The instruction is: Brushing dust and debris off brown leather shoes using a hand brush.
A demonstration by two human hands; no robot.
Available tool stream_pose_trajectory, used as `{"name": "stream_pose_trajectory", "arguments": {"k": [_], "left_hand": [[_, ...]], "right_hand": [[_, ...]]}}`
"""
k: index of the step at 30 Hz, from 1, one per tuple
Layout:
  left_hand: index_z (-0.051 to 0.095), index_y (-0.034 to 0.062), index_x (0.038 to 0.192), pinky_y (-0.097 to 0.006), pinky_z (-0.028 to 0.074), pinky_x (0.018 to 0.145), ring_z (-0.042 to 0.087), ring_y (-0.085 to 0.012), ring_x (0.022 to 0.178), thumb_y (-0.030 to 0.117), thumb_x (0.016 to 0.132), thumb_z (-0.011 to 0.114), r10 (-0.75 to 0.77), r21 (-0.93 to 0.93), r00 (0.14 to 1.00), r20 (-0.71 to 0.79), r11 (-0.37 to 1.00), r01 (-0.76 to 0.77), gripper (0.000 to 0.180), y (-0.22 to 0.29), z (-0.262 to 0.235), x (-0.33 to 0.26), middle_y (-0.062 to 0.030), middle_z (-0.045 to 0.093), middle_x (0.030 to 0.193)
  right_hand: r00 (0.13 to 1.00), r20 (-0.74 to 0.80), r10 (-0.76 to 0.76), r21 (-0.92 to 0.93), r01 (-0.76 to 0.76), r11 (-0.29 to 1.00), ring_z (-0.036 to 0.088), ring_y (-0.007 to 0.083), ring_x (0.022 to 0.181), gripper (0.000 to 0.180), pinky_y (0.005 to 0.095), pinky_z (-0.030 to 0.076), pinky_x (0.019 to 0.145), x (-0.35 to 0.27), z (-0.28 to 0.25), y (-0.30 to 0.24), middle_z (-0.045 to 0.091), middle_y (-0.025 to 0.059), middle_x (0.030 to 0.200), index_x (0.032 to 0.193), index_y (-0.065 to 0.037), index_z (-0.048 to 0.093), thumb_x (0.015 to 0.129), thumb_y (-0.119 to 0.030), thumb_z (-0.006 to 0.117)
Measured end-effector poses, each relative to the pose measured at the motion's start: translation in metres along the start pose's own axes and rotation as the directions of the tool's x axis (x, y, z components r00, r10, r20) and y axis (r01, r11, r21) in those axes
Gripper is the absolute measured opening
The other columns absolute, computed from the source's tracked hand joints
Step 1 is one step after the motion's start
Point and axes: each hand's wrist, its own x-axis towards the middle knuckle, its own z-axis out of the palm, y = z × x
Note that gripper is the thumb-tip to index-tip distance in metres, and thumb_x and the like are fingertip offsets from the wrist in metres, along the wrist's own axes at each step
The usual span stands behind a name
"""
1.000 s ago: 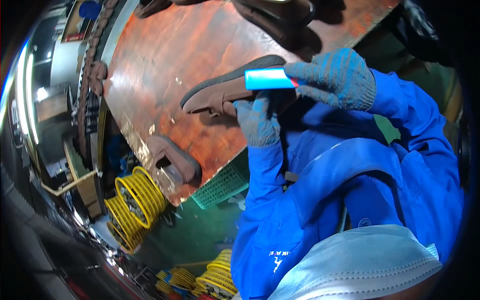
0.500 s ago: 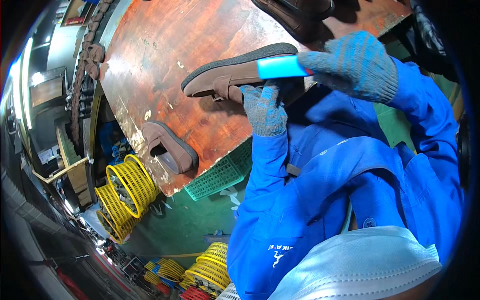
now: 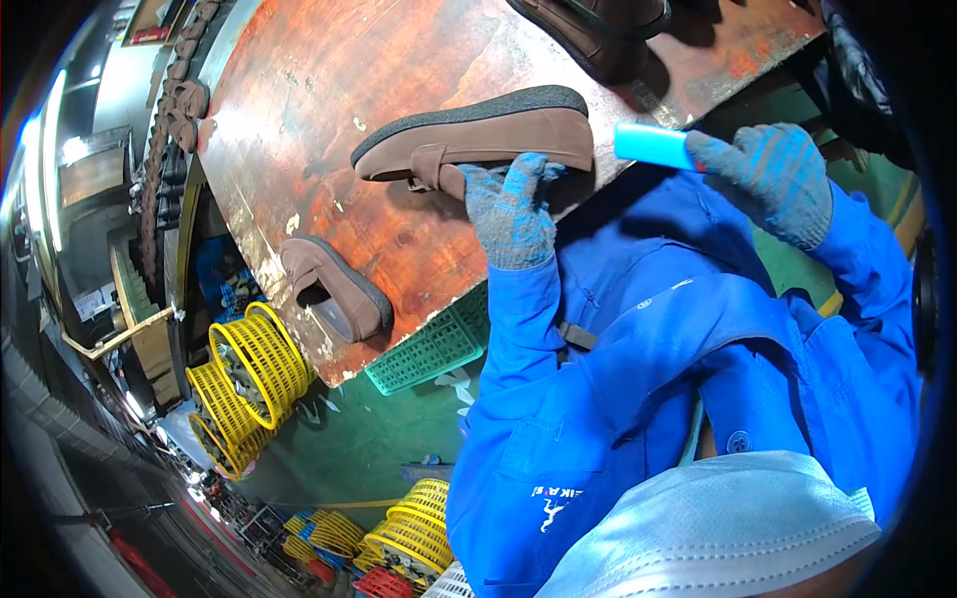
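Note:
A brown shoe (image 3: 469, 145) with a thick dark sole lies on its side above the worktable, sole edge away from me. My left hand (image 3: 513, 214), in a grey and blue knit glove, grips it at its opening; some of the fingers are hidden there. In a matching glove, my right hand (image 3: 773, 179) is closed round a flat light-blue tool (image 3: 653, 146) with a bit of red by the fingers. Its blue end points at the shoe's heel, with a small gap between them. A second brown shoe (image 3: 337, 291) stands at the table's near left corner.
The worn reddish-brown table (image 3: 299, 130) bears more brown shoes (image 3: 598, 35) at its far edge. Under it sits a green crate (image 3: 429, 356). Yellow baskets (image 3: 259, 364) stand on the floor at left, with others (image 3: 414, 523) nearer me. A row of shoes (image 3: 155, 189) runs along the far left.
My right hand has drawn the blue tool away to the right, off the shoe's side. My left hand and the shoe have shifted slightly left, and more of the heel shows.

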Motion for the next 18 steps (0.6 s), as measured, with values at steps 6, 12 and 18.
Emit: {"name": "stream_pose_trajectory", "arguments": {"k": [6,12,18], "left_hand": [[0.050,0.0002,0.127,-0.034,0.055,0.074,0.064,-0.0216,0.095,-0.003,0.086,0.063,0.139,0.385,0.990,0.012,0.913,-0.133,0.044,0.044,-0.004,0.000,-0.0136,0.064,0.107],[0.065,0.0042,0.100,-0.051,0.051,0.068,0.064,-0.0415,0.077,0.017,0.084,0.065,0.390,0.969,0.910,0.143,-0.243,-0.049,0.020,0.035,-0.029,-0.018,-0.0198,0.066,0.089],[0.065,0.0196,0.078,-0.044,0.045,0.060,0.061,-0.0253,0.070,0.026,0.080,0.063,0.022,0.643,0.899,0.437,-0.707,-0.295,0.007,-0.001,-0.039,-0.022,-0.0029,0.062,0.077]], "right_hand": [[0.929,0.011,0.370,0.566,-0.311,0.764,0.067,0.0284,0.080,0.045,0.0350,0.053,0.073,-0.040,0.016,0.021,0.068,0.0187,0.095,0.133,-0.007,0.059,0.090,-0.014,0.067],[0.865,-0.039,0.500,0.778,-0.287,0.559,0.058,0.0130,0.114,0.043,0.0291,0.047,0.097,-0.028,0.017,0.035,0.064,0.0097,0.126,0.137,-0.002,0.054,0.095,-0.010,0.063],[0.936,0.065,0.346,0.731,-0.281,0.622,0.057,0.0168,0.117,0.045,0.0305,0.042,0.101,0.004,-0.004,0.028,0.062,0.0131,0.129,0.139,0.002,0.051,0.096,-0.012,0.060]]}}
